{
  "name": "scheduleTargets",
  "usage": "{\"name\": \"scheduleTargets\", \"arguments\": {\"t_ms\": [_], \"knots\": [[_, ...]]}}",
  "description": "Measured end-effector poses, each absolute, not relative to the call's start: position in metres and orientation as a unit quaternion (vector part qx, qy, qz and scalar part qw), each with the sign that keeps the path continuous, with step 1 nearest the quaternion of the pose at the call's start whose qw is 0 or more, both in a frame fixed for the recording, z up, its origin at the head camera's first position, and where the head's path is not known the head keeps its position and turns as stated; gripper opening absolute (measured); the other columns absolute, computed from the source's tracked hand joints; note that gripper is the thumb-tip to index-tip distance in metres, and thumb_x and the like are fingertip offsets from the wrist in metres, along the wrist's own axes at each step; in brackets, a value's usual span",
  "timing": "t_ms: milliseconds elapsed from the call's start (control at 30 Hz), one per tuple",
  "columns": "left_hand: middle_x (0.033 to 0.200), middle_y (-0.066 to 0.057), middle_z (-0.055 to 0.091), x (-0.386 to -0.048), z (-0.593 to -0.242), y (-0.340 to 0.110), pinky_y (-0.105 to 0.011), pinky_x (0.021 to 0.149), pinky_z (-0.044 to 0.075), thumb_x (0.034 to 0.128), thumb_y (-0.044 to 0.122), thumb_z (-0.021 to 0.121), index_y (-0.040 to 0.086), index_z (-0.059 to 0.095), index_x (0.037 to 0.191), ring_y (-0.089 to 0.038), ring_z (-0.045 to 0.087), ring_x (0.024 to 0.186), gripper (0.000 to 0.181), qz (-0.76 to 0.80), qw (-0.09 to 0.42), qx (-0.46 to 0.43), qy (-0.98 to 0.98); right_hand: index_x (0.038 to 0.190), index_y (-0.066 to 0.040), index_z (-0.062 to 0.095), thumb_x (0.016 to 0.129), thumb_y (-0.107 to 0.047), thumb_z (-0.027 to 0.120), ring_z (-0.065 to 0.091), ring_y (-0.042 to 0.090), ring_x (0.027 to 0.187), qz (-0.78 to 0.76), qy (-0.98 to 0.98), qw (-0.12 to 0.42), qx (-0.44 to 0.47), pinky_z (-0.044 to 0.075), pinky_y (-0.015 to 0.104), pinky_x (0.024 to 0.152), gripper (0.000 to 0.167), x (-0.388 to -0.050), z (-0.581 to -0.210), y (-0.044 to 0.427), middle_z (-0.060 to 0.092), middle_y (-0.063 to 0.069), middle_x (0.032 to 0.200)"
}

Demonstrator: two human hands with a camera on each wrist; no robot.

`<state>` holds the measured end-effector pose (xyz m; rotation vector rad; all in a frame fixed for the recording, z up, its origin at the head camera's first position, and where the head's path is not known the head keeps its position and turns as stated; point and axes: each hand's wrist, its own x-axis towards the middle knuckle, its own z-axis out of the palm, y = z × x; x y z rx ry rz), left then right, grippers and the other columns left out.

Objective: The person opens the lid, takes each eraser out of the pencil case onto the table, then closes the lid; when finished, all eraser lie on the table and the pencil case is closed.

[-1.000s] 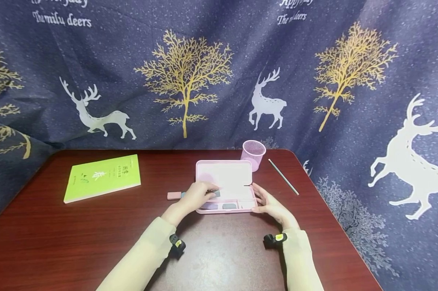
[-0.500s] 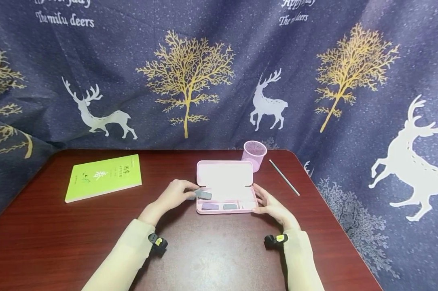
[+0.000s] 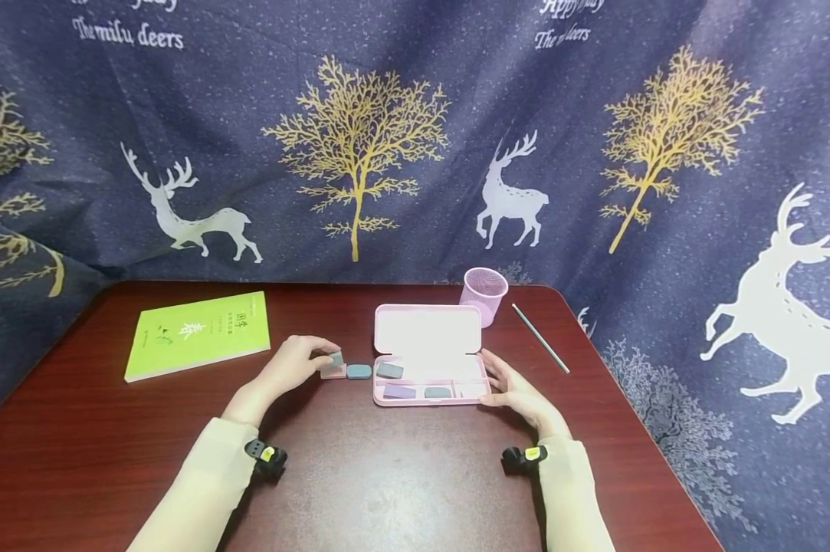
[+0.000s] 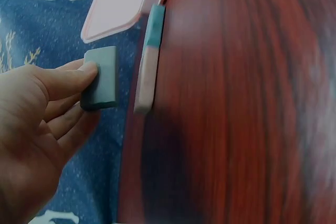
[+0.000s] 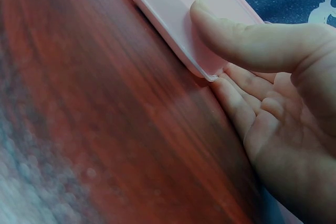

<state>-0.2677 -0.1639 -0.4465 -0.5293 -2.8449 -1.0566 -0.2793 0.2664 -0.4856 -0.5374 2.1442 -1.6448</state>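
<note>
My left hand [image 3: 285,374] pinches a grey-green eraser [image 4: 102,80] between thumb and fingers, raised above the table left of the pencil case. Just below it, a pink eraser [image 4: 147,80] and a teal eraser [image 4: 155,24] lie end to end on the table. The pink pencil case [image 3: 427,328] stands with its lid up. Inside are a grey eraser [image 3: 390,370], a purple eraser [image 3: 399,392] and a grey-green block [image 3: 438,392]. My right hand [image 3: 521,395] holds the case's right end, thumb at the front corner and fingers towards the back.
Behind the case stands a pink mesh pen cup [image 3: 483,295]. A thin pale green pencil-like stick [image 3: 540,338] lies to its right. At the far left is a green book [image 3: 197,337]. A patterned cloth [image 3: 401,153] hangs at the table's back edge.
My left hand has moved left out of the pencil case and now carries a grey-green eraser over the pink one. The right hand keeps its place at the case.
</note>
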Motion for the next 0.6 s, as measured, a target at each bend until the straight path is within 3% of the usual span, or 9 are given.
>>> {"name": "scheduleTargets", "arguments": {"t_ms": [100,600], "knots": [[0.105,-0.011,0.073,-0.267,-0.446,-0.174,-0.049,0.092,0.052,0.0912,0.009,0.066,0.003,0.071,0.112,-0.031,0.067,0.104,0.022,-0.341,0.028,-0.163,-0.925,0.154,0.005,0.005,0.084,0.005,0.068,0.019,0.049,0.145,-0.586,0.763,0.190,-0.195,0.021,0.054,0.116,0.094,-0.279,-0.486,0.266,0.008,0.031,0.159],[0.104,-0.013,0.072,-0.263,-0.450,-0.200,-0.048,0.090,0.054,0.0918,0.005,0.064,0.001,0.071,0.108,-0.032,0.067,0.102,0.019,-0.331,-0.039,-0.146,-0.931,0.154,0.005,0.005,0.083,0.005,0.067,0.016,0.050,0.145,-0.591,0.760,0.190,-0.192,0.019,0.055,0.116,0.094,-0.277,-0.484,0.266,0.007,0.031,0.159]]}}
